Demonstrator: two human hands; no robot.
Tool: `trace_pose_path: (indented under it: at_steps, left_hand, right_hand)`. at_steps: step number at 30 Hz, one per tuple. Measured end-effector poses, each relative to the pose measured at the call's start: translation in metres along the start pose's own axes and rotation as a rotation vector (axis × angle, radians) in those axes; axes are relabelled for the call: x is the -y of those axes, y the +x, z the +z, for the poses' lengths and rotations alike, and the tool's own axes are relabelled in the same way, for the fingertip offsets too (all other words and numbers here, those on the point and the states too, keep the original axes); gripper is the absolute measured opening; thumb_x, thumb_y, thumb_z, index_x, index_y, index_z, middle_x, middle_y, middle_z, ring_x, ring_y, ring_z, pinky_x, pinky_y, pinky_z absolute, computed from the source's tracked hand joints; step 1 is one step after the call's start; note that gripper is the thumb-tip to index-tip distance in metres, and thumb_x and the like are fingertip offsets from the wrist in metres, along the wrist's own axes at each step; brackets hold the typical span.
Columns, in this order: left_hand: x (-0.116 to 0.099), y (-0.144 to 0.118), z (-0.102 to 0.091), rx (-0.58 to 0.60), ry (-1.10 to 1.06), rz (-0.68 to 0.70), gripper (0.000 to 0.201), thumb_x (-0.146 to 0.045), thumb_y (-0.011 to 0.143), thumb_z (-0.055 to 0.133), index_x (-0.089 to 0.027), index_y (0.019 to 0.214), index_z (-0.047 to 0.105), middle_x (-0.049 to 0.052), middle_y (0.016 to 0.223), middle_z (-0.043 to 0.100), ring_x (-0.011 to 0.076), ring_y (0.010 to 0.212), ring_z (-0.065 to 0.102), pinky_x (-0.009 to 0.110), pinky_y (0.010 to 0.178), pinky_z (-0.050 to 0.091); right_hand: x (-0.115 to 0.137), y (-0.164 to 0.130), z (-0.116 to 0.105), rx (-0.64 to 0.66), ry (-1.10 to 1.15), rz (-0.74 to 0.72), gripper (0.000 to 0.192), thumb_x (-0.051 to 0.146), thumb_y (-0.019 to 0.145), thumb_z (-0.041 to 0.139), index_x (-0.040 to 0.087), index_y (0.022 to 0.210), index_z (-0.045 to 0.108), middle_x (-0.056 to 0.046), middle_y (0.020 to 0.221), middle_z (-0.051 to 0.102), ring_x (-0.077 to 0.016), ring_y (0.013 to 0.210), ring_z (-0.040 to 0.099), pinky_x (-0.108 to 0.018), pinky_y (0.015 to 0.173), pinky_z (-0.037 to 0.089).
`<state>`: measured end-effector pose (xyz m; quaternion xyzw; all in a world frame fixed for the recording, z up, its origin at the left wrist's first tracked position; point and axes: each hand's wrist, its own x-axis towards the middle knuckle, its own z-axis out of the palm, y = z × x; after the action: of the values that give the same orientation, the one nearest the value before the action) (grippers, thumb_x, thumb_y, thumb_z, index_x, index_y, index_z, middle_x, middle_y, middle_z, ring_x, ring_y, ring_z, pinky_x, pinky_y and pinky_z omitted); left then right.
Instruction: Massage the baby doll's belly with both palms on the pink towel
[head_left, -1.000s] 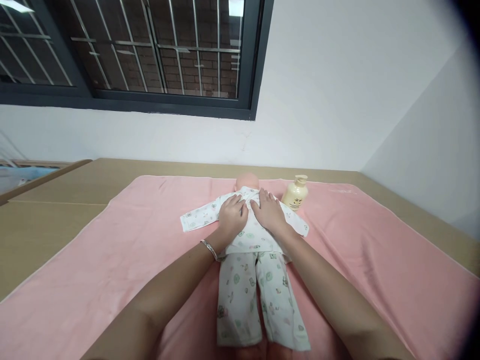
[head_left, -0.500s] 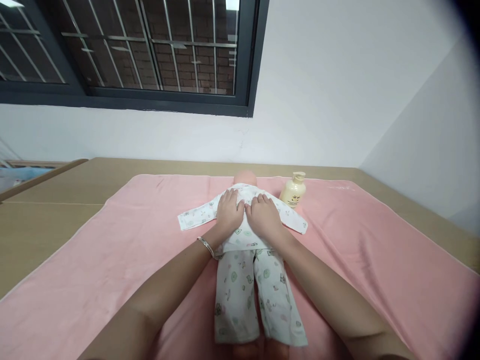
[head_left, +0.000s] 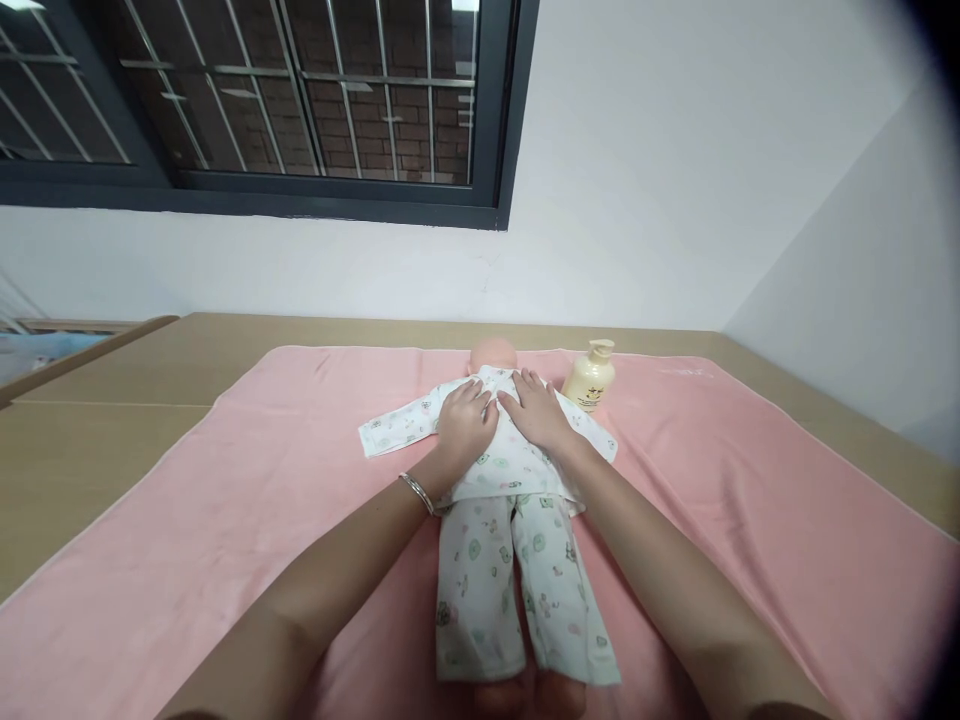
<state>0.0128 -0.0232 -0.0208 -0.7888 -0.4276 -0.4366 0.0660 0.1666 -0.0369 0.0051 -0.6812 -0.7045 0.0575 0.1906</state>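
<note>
A baby doll (head_left: 493,353) lies stretched out on a pink blanket (head_left: 285,480), its head at the far end. It wears a white patterned top (head_left: 510,465) and matching trousers (head_left: 480,590), with both sleeves spread sideways. My left hand (head_left: 465,420) rests flat on the left of the doll's chest, fingers extended. On the right of the chest, near the shoulder, lies my right hand (head_left: 538,410), its fingers slightly spread. Neither hand grips anything. A silver bangle (head_left: 417,492) circles my left wrist.
A cream pump bottle (head_left: 590,376) stands on the blanket just beyond the doll's right-hand sleeve. The blanket covers a wooden surface (head_left: 135,370) with a raised edge at the left. Behind it rise a white wall (head_left: 615,200) and a barred window (head_left: 315,100).
My right hand has slid up and slightly outward on the doll's chest, away from my left hand. My left hand stays almost in place.
</note>
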Motion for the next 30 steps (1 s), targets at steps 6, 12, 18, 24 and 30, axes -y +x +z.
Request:
trace_pose_path:
  at_steps: [6,12,18,24,30]
  left_hand:
    - [0.001,0.001,-0.002,0.110,-0.007,-0.114,0.034,-0.025,0.091,0.045,-0.013,0.115,0.067,0.013,0.132,0.061,0.0281,0.128,0.051,0.046,0.111,0.040]
    - [0.010,0.008,0.004,0.255,-0.038,-0.206,0.050,-0.033,0.095,0.040,-0.008,0.138,0.047,0.017,0.148,0.043,0.0306,0.140,0.035,0.050,0.117,0.029]
    - [0.013,0.008,0.005,0.253,-0.067,-0.173,0.046,-0.033,0.095,0.043,-0.013,0.135,0.050,0.014,0.146,0.046,0.0299,0.138,0.037,0.050,0.116,0.028]
    - [0.010,0.007,0.004,0.182,-0.110,-0.106,0.036,-0.029,0.094,0.044,-0.018,0.125,0.059,0.010,0.140,0.054,0.0265,0.133,0.044,0.048,0.114,0.033]
    - [0.006,0.001,0.004,0.100,-0.108,-0.171,0.034,-0.030,0.092,0.048,-0.018,0.121,0.062,0.010,0.136,0.058,0.0263,0.130,0.048,0.047,0.113,0.036]
  right_hand:
    - [0.018,-0.014,-0.003,-0.101,-0.188,-0.111,0.052,0.033,0.099,0.027,0.006,0.142,0.041,-0.019,0.143,0.046,-0.0271,0.136,0.038,-0.044,0.114,0.022]
    - [0.035,-0.027,-0.006,-0.159,-0.297,-0.125,0.049,0.029,0.098,0.031,0.003,0.135,0.050,-0.021,0.134,0.054,-0.0279,0.128,0.046,-0.039,0.111,0.027]
    - [0.042,-0.030,-0.004,-0.179,-0.326,-0.143,0.048,0.026,0.098,0.028,-0.001,0.128,0.055,-0.024,0.126,0.058,-0.0296,0.123,0.050,-0.039,0.108,0.031]
    - [0.018,-0.010,-0.001,-0.125,-0.076,-0.070,0.053,0.035,0.099,0.027,0.008,0.143,0.042,-0.016,0.148,0.040,-0.0262,0.140,0.032,-0.040,0.114,0.024]
    - [0.001,0.000,0.005,-0.067,0.003,0.029,0.059,0.049,0.099,0.024,0.016,0.148,0.035,-0.011,0.155,0.029,-0.0285,0.145,0.021,-0.048,0.117,0.015]
